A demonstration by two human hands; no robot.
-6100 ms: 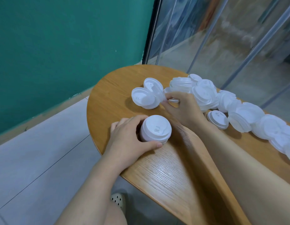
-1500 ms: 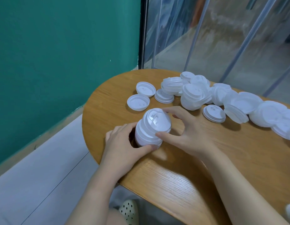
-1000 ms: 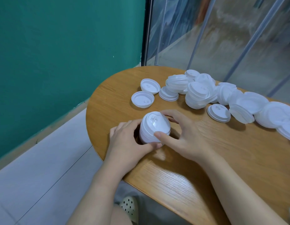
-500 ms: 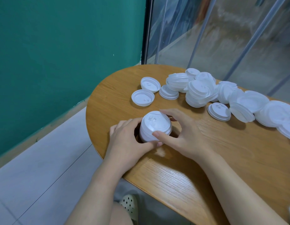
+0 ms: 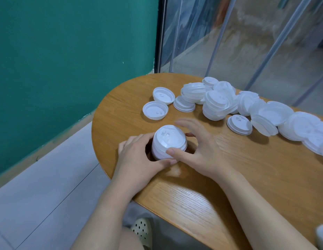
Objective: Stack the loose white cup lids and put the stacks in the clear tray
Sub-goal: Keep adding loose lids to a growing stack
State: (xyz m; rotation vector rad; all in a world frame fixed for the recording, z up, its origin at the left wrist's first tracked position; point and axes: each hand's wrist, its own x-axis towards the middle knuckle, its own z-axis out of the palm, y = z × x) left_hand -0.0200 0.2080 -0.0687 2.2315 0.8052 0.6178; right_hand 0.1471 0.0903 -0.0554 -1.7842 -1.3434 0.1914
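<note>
**A:** Gripping a short stack of white lids (image 5: 168,142), the left hand (image 5: 139,159) curls round its near and left side, thumb lying along the base at the front. The stack stands on the wooden table (image 5: 247,168), close to the rounded near-left edge, its top lid facing up and a little tilted.

**B:** And the right hand (image 5: 202,152)?

**A:** It sits on the right of the same stack. Its thumb tip touches the rim of the top lid at the front. The fingers arch loosely over and behind the stack, spread and half open; whether they touch it I cannot tell.

**B:** Where are the rest of the lids?

**A:** Further back. 2 single lids (image 5: 155,110) lie upside down, just beside each other, behind the stack and apart from it. Right of those lies 1 flat lid (image 5: 184,106), touching a jumbled heap of lids (image 5: 216,103) that runs along the far side of the table toward the right edge of the view. 1 more lid (image 5: 239,124) lies right side up on the near side of that heap.

**B:** Anything else?

**A:** A green wall (image 5: 66,51) on the left, glass panels (image 5: 247,33) behind the table, a pale floor (image 5: 39,186), and a perforated shoe (image 5: 141,230) below the table edge.
</note>
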